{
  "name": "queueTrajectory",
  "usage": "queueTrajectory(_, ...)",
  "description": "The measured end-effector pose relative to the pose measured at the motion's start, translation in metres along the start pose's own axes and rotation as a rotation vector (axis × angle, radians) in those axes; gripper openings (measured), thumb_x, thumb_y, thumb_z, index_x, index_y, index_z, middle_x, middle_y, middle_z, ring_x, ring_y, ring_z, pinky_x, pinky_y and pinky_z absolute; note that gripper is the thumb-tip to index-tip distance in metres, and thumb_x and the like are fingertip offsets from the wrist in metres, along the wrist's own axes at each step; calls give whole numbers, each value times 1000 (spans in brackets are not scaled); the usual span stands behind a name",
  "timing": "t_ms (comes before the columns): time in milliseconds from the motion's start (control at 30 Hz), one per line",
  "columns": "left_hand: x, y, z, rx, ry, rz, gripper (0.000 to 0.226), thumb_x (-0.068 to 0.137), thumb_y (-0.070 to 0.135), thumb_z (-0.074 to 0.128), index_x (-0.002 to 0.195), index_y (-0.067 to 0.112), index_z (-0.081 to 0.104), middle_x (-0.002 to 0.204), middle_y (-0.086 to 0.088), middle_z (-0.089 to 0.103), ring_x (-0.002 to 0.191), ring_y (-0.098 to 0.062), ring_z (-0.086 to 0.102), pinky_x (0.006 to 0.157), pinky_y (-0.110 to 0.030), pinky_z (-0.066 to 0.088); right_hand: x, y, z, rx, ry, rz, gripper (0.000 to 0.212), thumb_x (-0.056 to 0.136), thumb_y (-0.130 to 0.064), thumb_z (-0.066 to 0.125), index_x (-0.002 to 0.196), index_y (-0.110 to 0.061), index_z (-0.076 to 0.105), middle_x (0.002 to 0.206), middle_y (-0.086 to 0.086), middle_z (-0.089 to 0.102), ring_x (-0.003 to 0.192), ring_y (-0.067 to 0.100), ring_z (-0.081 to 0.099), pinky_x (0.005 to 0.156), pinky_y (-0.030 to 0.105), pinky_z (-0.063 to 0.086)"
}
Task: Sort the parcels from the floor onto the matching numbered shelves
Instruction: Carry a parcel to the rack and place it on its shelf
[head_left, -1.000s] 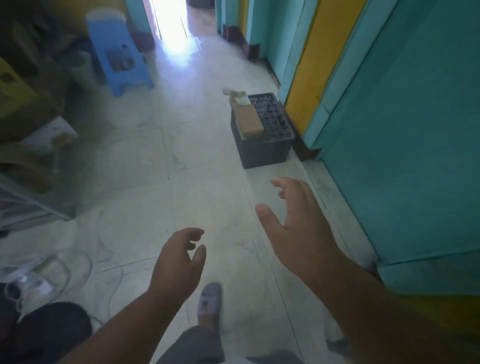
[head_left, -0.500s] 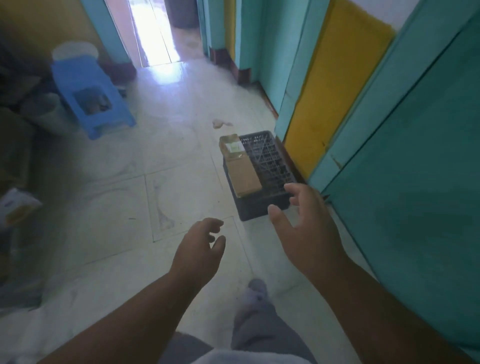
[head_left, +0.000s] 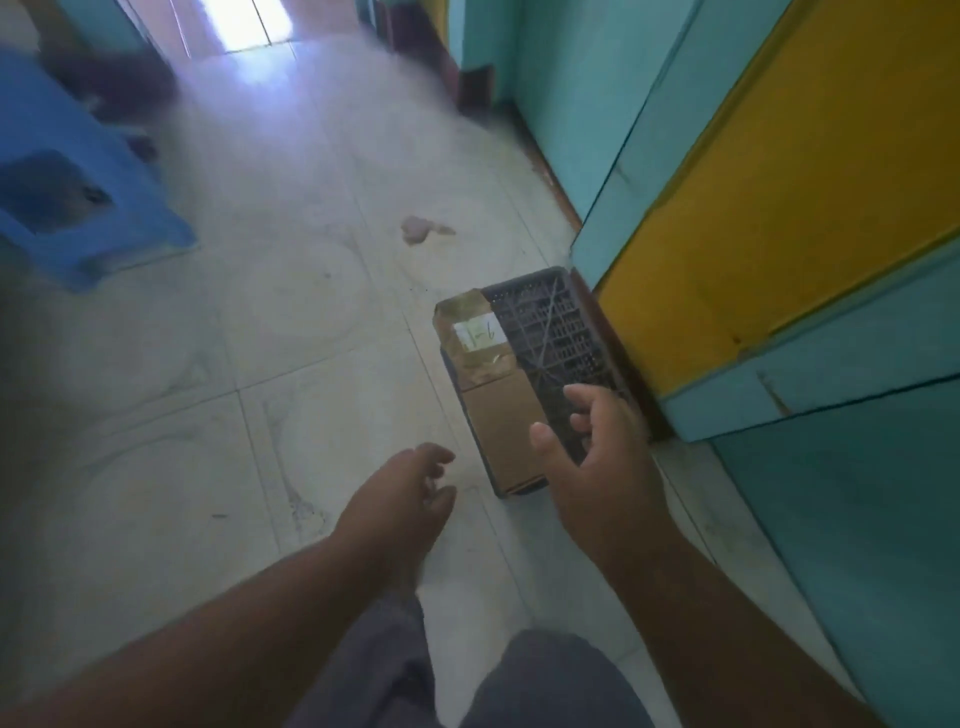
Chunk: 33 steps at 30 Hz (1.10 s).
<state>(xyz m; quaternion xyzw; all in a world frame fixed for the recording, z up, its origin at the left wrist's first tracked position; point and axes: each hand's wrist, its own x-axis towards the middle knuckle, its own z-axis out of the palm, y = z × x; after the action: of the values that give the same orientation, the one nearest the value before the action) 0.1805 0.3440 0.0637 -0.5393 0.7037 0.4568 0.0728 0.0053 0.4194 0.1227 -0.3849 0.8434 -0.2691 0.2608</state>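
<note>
Knees (head_left: 467, 686) in grey trousers at the bottom edge, above pale floor tiles (head_left: 291, 322). Forearms reaching forward from both lower corners. Left hand (head_left: 402, 499) out over bare tile, just short of the crate's near left corner, fingers loosely curled, holding nothing, touching nothing. Right hand (head_left: 597, 462) raised over the near end of the dark plastic crate (head_left: 550, 322), fingers spread and slightly bent, thumb out to the left, palm facing down, nothing in its grip; contact with crate or parcel cannot be told, though a gap seems to show under the fingers. Brown cardboard parcel (head_left: 498, 415) lying lengthways along the left side of the crate, its near end just beside the right thumb. Second, shorter parcel (head_left: 470, 332) beyond it on the same side, end to end with the first, taped, bearing a white label (head_left: 478, 333) with handwritten marks, a "6" legible, the rest too blurred to read. Grid of the crate showing on the right half. Crate set on the floor close against the teal and yellow wall panels (head_left: 753, 234). Small pale scrap (head_left: 418, 228) on the tiles beyond. Blue plastic stool (head_left: 78, 208) far left, blurred. Bright doorway (head_left: 244, 21) at the top.
</note>
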Motion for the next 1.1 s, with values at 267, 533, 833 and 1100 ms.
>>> queueTrajectory(267, 178, -43, 76, -303, -257, -397, 40, 98, 27, 62, 137, 18, 53, 115, -5, 65, 97, -21, 69, 95, -45, 57, 120, 130, 123, -79, -124, 277, 50, 97, -38, 58, 141, -20, 44, 139, 4, 48, 119, 18, 51, 91, 36, 49)
queueTrajectory(533, 236, -48, 153, -589, -219, -535, 41, 102, 20, 55, 142, 19, 47, 114, -1, 67, 102, -18, 68, 85, -38, 56, 181, 217, 189, -168, -268, 390, 58, 100, -40, 54, 150, -17, 37, 152, 8, 39, 134, 28, 45, 105, 43, 41)
queueTrajectory(833, 234, 9, 133, -662, -236, -436, 26, 106, 19, 47, 90, 30, 66, 98, -2, 71, 81, -9, 64, 60, -20, 52, 183, 230, 162, 67, -98, 538, 55, 95, -63, 45, 136, -27, 51, 136, 6, 51, 112, 21, 55, 85, 36, 46)
queueTrajectory(1100, 217, 43, 137, -596, -519, -162, 39, 100, 27, 60, 132, 48, 59, 115, 15, 56, 103, -9, 63, 93, -37, 58, 161, 217, 122, 991, -137, 728, 67, 80, -62, 69, 136, -27, 55, 124, 5, 70, 109, 30, 70, 90, 57, 56)
